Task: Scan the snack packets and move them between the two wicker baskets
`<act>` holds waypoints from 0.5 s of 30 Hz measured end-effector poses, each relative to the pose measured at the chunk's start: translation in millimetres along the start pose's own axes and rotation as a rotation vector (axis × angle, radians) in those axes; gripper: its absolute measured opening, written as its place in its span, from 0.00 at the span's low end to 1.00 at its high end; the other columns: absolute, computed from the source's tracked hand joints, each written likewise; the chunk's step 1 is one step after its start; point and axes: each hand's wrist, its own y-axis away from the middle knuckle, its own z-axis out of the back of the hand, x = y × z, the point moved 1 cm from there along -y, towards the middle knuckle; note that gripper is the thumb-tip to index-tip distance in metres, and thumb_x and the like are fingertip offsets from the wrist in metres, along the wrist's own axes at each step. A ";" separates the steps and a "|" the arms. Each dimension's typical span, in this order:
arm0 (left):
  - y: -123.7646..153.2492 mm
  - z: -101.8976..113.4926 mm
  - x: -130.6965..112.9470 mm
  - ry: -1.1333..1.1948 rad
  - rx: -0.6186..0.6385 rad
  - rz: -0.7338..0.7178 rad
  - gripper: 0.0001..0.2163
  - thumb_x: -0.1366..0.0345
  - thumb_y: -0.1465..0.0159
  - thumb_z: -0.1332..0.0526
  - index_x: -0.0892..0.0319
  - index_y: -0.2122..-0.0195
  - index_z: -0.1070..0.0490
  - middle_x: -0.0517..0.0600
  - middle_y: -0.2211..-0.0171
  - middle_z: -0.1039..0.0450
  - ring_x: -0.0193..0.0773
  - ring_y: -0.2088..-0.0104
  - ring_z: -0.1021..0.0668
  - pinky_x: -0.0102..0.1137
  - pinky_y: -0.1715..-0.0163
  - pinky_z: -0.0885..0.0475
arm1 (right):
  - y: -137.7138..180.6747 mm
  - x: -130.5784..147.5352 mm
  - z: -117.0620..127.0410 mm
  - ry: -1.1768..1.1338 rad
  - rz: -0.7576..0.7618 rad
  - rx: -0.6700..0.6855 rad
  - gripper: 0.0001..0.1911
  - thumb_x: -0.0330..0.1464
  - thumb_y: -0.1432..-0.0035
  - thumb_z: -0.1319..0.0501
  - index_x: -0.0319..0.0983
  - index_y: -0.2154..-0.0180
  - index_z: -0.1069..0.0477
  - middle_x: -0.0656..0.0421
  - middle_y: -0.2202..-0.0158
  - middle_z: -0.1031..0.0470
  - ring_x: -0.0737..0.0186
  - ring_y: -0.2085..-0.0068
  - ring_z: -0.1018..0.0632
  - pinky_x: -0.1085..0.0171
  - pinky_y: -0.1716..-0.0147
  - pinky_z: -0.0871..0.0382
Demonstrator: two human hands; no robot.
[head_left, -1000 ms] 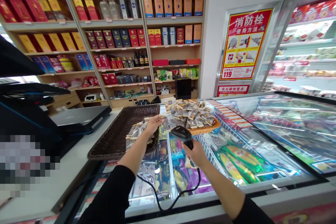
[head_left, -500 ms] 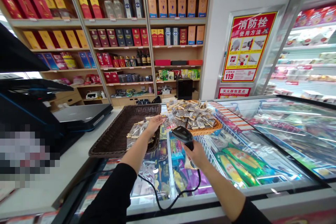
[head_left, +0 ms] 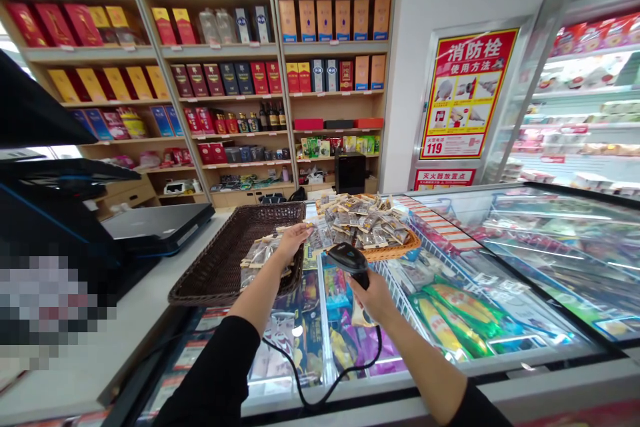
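Observation:
My right hand (head_left: 369, 293) is wrapped round the grip of a black barcode scanner (head_left: 349, 257), whose head points toward the snack packet (head_left: 319, 237) that my left hand (head_left: 293, 239) pinches. The packet is held between a dark brown wicker basket (head_left: 220, 260) on the left and an orange basket (head_left: 395, 248) heaped with several small packets. A few packets (head_left: 259, 255) lie at the right end of the dark basket. The scanner's black cable (head_left: 320, 383) loops down over the freezer glass.
A glass-topped chest freezer (head_left: 500, 267) full of frozen goods spans the front. A white counter (head_left: 100, 347) with a black till and monitor (head_left: 50, 200) stands at left. Shelves of boxed goods (head_left: 225, 80) fill the back wall; an open cooler (head_left: 580, 100) is at right.
Both hands stay almost where they were; the view has shifted down slightly. My left hand keeps the packet in front of the scanner.

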 end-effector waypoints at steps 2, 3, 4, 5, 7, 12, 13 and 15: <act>1.2 -1.8 -0.7 0.008 -0.001 0.008 0.16 0.57 0.58 0.31 0.60 0.71 0.28 0.47 0.72 0.26 0.31 0.73 0.29 0.25 0.71 0.37 | -0.3 -1.9 -0.3 -0.024 -0.015 0.009 0.11 0.40 0.50 0.41 0.38 0.75 0.34 0.63 0.89 0.36 0.65 0.86 0.33 0.68 0.85 0.42; 1.3 -2.5 -1.4 0.017 -0.004 0.012 0.16 0.57 0.58 0.31 0.60 0.71 0.29 0.47 0.72 0.26 0.31 0.73 0.29 0.25 0.71 0.37 | -0.8 -3.5 -0.5 -0.047 -0.027 0.015 0.12 0.40 0.50 0.41 0.38 0.75 0.34 0.63 0.89 0.36 0.65 0.87 0.34 0.68 0.86 0.42; 0.8 -2.6 -2.5 0.028 -0.014 0.011 0.17 0.57 0.59 0.31 0.60 0.71 0.29 0.47 0.72 0.27 0.31 0.73 0.29 0.25 0.72 0.37 | -1.5 -5.7 -0.7 -0.078 -0.042 0.024 0.12 0.41 0.50 0.41 0.38 0.74 0.35 0.64 0.89 0.36 0.66 0.87 0.34 0.68 0.86 0.42; -0.2 -1.4 -4.1 0.036 -0.031 0.001 0.17 0.57 0.59 0.31 0.60 0.71 0.29 0.47 0.72 0.27 0.31 0.73 0.29 0.25 0.72 0.37 | -2.6 -8.4 -0.8 -0.116 -0.060 0.034 0.13 0.42 0.49 0.41 0.38 0.74 0.35 0.64 0.89 0.37 0.66 0.87 0.35 0.67 0.86 0.42; -3.6 6.0 -8.8 0.033 -0.112 -0.051 0.18 0.55 0.57 0.32 0.60 0.69 0.29 0.47 0.72 0.27 0.31 0.74 0.29 0.25 0.74 0.37 | -5.9 -15.2 -0.7 -0.206 -0.104 0.038 0.15 0.44 0.50 0.41 0.38 0.74 0.35 0.65 0.89 0.37 0.67 0.88 0.36 0.67 0.87 0.42; -2.5 48.8 -25.3 -0.368 -0.466 -0.046 0.14 0.56 0.49 0.40 0.61 0.66 0.28 0.53 0.69 0.26 0.43 0.66 0.25 0.32 0.68 0.33 | -16.1 -31.8 0.4 -0.398 -0.148 -0.068 0.17 0.45 0.49 0.41 0.39 0.76 0.37 0.65 0.87 0.36 0.69 0.89 0.37 0.69 0.89 0.42; 1.5 55.6 -28.9 -0.539 -0.496 0.027 0.14 0.58 0.49 0.40 0.62 0.66 0.28 0.56 0.67 0.26 0.48 0.63 0.25 0.35 0.65 0.33 | -18.0 -33.7 -0.1 -0.418 -0.146 -0.096 0.17 0.45 0.49 0.41 0.39 0.77 0.38 0.65 0.87 0.36 0.69 0.89 0.37 0.69 0.89 0.42; 12.2 61.3 -37.2 -0.867 -0.585 0.127 0.17 0.62 0.49 0.40 0.64 0.58 0.29 0.65 0.58 0.29 0.57 0.54 0.28 0.43 0.59 0.35 | -22.0 -35.3 -2.0 -0.445 -0.148 -0.143 0.17 0.44 0.49 0.40 0.39 0.78 0.38 0.65 0.88 0.36 0.69 0.89 0.37 0.69 0.89 0.43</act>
